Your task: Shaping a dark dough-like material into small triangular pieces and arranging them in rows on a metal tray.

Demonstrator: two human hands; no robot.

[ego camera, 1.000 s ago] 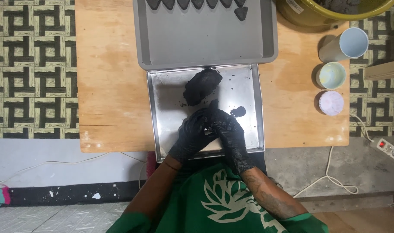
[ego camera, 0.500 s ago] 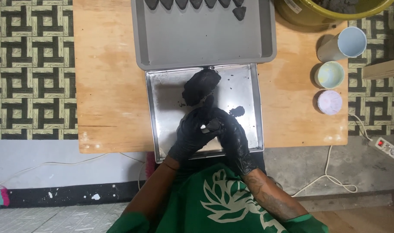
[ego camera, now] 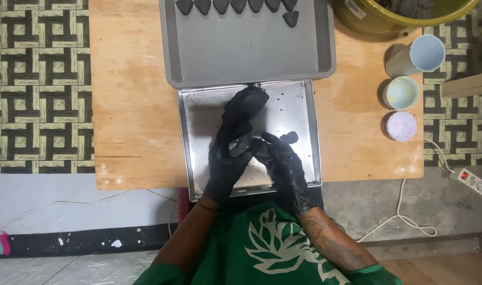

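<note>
Head view, looking straight down on a wooden table [ego camera: 130, 105].

Hands:
- Left hand [ego camera: 231, 161], black-gloved, over the steel tray [ego camera: 309, 132]; fingers curled around a small dark piece [ego camera: 242, 143] of clay-like material, gripped between fingertips and thumb.
- Right hand [ego camera: 283, 166], black-gloved, just beside the left, fingertips touching the same piece from the right; partly curled. Full closure on the piece cannot be told: glove and material share one colour.

Material:
- Larger dark lump [ego camera: 247, 101] lying in the steel tray, just beyond the left hand, near the tray's far edge.
- Small dark blob [ego camera: 290, 137] on the tray floor, just beyond the right hand.
- Dark crumbs scattered over the tray floor.

Surroundings:
- Grey tray [ego camera: 251, 53] beyond the steel tray, edges touching or overlapping.
- Row of dark cone-shaped pieces [ego camera: 238, 5] along the far edge of the grey tray; one more cone [ego camera: 290, 19] just below the row's right end.
- Yellow-green tub [ego camera: 389, 16] with dark contents at the table's far right corner.
- Pale blue cylinder [ego camera: 418, 55], small pale green cup [ego camera: 401, 93] and pale lilac mould [ego camera: 401, 125] in a line along the right edge.
- White power strip [ego camera: 473, 179] on the floor, right of the table.
</note>
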